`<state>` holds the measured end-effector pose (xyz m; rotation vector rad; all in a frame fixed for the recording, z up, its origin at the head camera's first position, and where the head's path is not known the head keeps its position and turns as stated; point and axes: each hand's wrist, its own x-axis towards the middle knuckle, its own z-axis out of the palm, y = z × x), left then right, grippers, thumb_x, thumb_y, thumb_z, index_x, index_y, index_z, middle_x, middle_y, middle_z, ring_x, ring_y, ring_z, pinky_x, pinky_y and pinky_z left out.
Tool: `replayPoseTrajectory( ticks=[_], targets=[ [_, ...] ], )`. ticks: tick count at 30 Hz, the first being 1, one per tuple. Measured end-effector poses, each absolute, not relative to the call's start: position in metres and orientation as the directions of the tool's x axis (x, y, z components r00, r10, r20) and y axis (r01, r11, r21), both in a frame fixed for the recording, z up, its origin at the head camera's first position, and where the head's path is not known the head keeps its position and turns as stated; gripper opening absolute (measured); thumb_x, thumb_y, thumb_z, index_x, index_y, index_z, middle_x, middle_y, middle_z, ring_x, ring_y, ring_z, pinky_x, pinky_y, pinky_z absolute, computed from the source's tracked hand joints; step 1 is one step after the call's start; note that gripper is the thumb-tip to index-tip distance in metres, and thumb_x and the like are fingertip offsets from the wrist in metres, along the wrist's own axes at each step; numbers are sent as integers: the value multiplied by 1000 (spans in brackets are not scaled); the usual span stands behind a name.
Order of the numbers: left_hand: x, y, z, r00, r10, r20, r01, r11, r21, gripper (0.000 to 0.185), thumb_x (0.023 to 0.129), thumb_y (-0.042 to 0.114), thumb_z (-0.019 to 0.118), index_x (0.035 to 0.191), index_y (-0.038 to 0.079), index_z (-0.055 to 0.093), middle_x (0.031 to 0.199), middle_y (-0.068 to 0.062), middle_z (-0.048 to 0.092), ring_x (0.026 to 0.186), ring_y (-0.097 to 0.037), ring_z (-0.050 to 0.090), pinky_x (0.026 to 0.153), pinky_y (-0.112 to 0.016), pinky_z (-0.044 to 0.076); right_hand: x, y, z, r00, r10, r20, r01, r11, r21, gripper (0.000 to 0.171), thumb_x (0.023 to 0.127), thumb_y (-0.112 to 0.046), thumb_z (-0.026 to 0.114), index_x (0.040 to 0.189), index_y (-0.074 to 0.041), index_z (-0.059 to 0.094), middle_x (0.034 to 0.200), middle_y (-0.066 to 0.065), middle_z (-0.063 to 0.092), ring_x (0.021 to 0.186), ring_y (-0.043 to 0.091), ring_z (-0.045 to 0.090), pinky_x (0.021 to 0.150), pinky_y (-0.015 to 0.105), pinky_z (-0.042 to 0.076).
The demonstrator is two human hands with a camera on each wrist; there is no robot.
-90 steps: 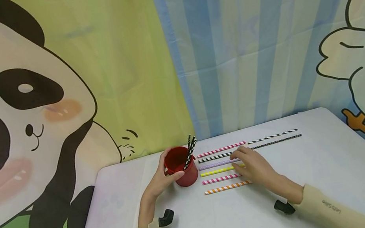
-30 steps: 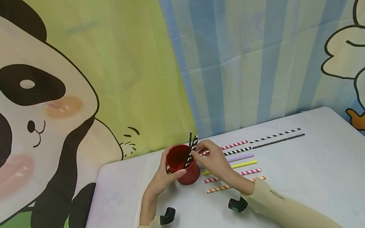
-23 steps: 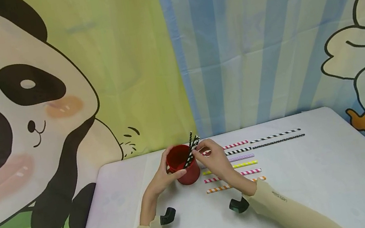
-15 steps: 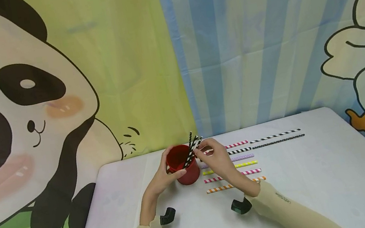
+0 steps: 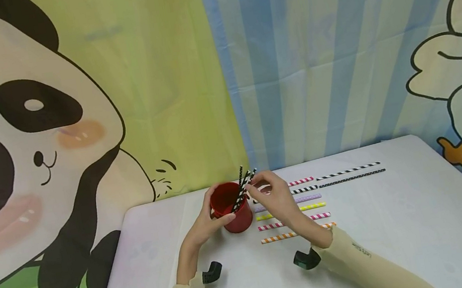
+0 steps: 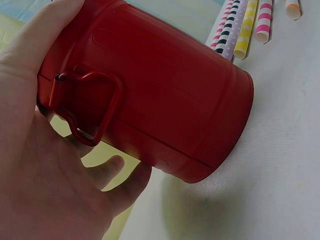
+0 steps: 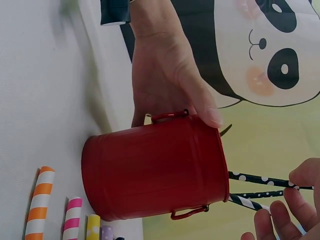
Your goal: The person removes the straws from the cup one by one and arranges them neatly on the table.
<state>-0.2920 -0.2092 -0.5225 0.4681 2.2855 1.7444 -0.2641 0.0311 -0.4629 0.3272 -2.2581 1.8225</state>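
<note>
In the head view my left hand (image 5: 205, 222) grips a small red bucket (image 5: 240, 223) from its left side, thumb near the front rim. The left wrist view shows the bucket's wire side handle (image 6: 107, 107) close to the palm. Several black-and-white straws (image 5: 241, 195) lean out over the bucket's right rim. My right hand (image 5: 277, 198) pinches one of them near its upper end. In the right wrist view, the pinched one is a black straw with white dots (image 7: 260, 180); a striped straw (image 7: 245, 202) stands just beside it. The straws' lower ends are hidden inside the bucket.
Right of the bucket, paper straws lie in rows on the white table (image 5: 387, 240): orange-striped (image 5: 277, 238), pink-striped (image 5: 269, 226), yellow (image 5: 311, 207), purple (image 5: 307, 198) and red-striped (image 5: 302, 181). Two thin black-and-white straws (image 5: 349, 171) extend farther right. A printed curtain (image 5: 174, 97) hangs behind.
Since 3 s ago my right hand has gone from the laid-out straws to those in the bucket. During the last second it shifted slightly right, and the straw tops spread apart. The left hand stays put.
</note>
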Motion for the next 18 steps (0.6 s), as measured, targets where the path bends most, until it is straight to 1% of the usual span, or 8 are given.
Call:
replayPoseTrajectory(
  ticks=[5,8,14,18],
  targets=[
    [-291,-209,-522,-924,383,12,113,241,964,95,86,26,78,158,30,16,154,0,35,144,-26,31,114,-59,36,-259,32,-449,-948,-36,317,-317,212,-925,14,94,-10,69,103,1,66,105,17,66,100,33,67,87,43,56],
    [-291,-209,-522,-924,382,14,114,241,964,95,86,27,78,158,31,17,154,-1,34,144,-27,31,113,-58,37,-258,33,-446,-947,-29,319,-318,214,-923,14,94,-9,69,103,2,66,105,17,66,100,35,67,87,43,56],
    [-292,-209,-523,-922,387,15,118,244,963,97,86,27,78,159,25,14,155,-2,34,144,-28,31,112,-57,39,-261,39,-451,-942,-20,336,-333,200,-921,17,94,-18,72,104,-6,67,108,10,66,100,26,67,88,38,57],
    [-292,-209,-522,-923,385,8,111,248,963,97,86,28,78,159,27,15,154,0,34,144,-27,31,112,-57,39,-262,43,-451,-932,-26,362,-360,186,-914,17,94,-25,72,102,-11,67,106,5,65,99,20,67,88,40,57]
  ],
)
